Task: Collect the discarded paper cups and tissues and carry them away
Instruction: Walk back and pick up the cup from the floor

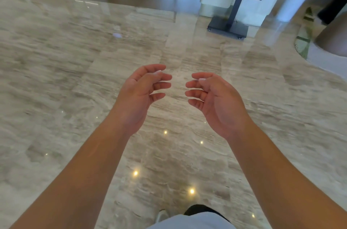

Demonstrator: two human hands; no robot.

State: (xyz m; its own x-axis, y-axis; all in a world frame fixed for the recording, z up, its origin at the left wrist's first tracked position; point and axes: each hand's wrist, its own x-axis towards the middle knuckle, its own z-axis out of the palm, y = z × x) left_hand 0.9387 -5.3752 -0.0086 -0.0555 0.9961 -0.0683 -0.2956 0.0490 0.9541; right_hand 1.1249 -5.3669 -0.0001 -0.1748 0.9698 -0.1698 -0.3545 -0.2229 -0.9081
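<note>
Both hands were held out over the polished stone floor (pixel 56 71), left hand (pixel 142 93) and right hand (pixel 212 97) loosely curled and empty, palms facing; no cups or tissues were in view, so neither hand was nearer.

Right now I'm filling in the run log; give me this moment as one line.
left hand: open, empty | right hand: open, empty | cups, tissues: none in view | underfoot: marble floor
</note>
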